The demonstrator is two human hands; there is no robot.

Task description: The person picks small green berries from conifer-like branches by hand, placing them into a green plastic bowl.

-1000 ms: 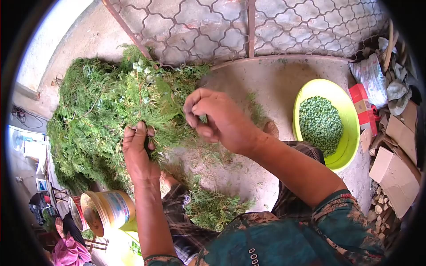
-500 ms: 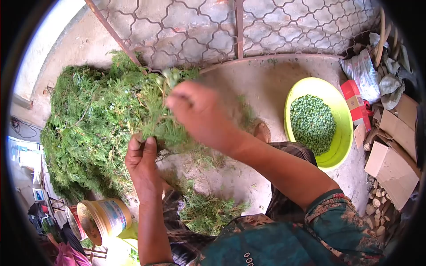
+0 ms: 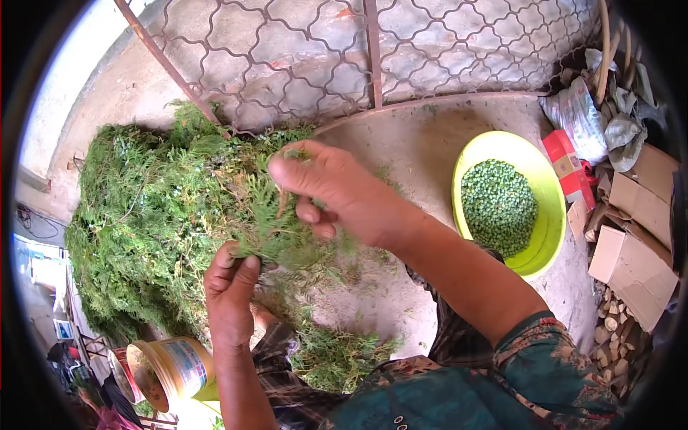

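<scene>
My left hand (image 3: 233,287) pinches the lower end of a green feathery sprig (image 3: 276,233) between thumb and fingers. Just above it and to the right, my right hand (image 3: 333,186) is closed at the sprig's upper part, with a bit of green showing between thumb and forefinger. Behind both hands, a large heap of cut green branches (image 3: 150,222) covers the left of the floor. A yellow-green basin (image 3: 547,236) on the right holds a pile of small green berries (image 3: 499,208).
A metal lattice (image 3: 373,57) runs along the top. Buckets (image 3: 179,365) stand at the lower left. Loose sprigs (image 3: 337,355) lie near my legs. At the right are a red box (image 3: 566,165), plastic bags (image 3: 577,118), cardboard (image 3: 634,276) and cut wood pieces (image 3: 611,326).
My left hand has shifted slightly down. My right hand, blurred before, is sharper and its thumb points up-left near the sprig top. The whole view has tilted a little.
</scene>
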